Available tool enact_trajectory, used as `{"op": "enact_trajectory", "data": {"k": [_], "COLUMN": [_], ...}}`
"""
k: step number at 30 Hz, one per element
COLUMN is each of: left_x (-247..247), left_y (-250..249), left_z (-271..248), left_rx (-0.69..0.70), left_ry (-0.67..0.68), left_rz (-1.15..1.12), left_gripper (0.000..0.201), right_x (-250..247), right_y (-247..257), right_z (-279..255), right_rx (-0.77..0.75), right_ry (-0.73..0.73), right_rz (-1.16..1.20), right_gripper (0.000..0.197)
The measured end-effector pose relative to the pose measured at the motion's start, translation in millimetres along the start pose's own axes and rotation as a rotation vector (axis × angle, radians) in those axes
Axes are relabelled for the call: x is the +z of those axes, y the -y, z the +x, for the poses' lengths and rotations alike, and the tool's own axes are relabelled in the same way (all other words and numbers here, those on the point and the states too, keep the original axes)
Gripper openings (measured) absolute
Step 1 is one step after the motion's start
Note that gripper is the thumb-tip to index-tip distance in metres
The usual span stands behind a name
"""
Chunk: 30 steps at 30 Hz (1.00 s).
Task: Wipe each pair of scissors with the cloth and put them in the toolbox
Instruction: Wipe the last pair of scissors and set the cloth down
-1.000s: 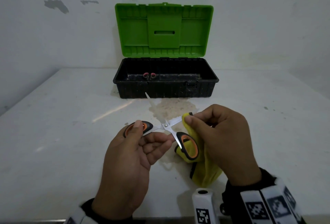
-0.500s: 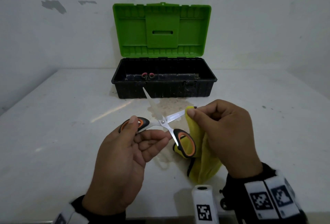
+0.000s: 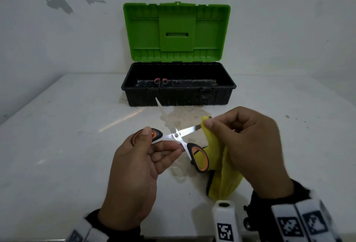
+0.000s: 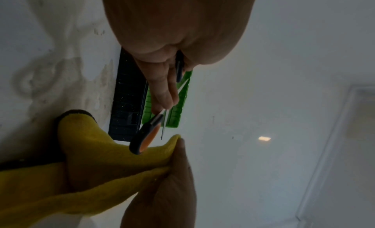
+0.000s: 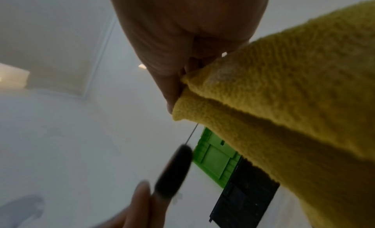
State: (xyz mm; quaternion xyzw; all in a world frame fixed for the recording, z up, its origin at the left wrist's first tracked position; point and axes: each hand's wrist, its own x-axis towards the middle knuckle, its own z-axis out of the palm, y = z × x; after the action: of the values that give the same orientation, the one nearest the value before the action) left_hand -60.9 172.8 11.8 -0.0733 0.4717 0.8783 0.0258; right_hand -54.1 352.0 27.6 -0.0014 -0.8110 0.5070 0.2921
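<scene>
At centre frame the left hand (image 3: pixel 134 166) gripped one handle of the open orange-handled scissors (image 3: pixel 176 135), while the right hand (image 3: pixel 248 145) pinched the yellow cloth (image 3: pixel 221 164) round one blade's tip. Behind them, upper centre, the open toolbox (image 3: pixel 179 95) held red-handled scissors (image 3: pixel 161 82); bare stained table (image 3: pixel 57 145) spread on both sides.

Open orange-handled scissors (image 3: pixel 176 135), one blade pinched in yellow cloth (image 3: pixel 221 164), before open toolbox (image 3: pixel 178 95).
</scene>
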Motion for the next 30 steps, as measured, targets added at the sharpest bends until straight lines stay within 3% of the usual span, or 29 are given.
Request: {"op": "enact_trajectory", "data": {"k": [2,5,12,17,23,30], "left_x": [2,3,1,-1,0,-4], "left_y": [2,4,5,4,7,-3], "left_z": [0,-1,-1,-2,0,4], "left_rx": [0.023,0.048,0.097,0.087,0.107,0.109], "left_ry": [0.008,0.020,0.018,0.031,0.031,0.014], "left_rz": [0.040,0.093,0.146,0.168,0.190,0.160], "left_gripper": [0.028,0.028,0.028,0.028,0.028,0.028], "right_x": [9,12,29,20,32,15], "right_y": [3,-4,4,-3,8,-3], "right_z": [-6,-3,-11,-3,-18,-5], "right_rx": [-0.073,-0.049,-0.092,-0.010,-0.106,-0.024], "right_ry": [0.042,0.032,0.099,0.040,0.091,0.040], "right_rz": [-0.114,-0.204,-0.178,-0.217,-0.141,-0.258], "right_gripper": [0.014,0.016,0.015,0.016,0.017,0.017]}}
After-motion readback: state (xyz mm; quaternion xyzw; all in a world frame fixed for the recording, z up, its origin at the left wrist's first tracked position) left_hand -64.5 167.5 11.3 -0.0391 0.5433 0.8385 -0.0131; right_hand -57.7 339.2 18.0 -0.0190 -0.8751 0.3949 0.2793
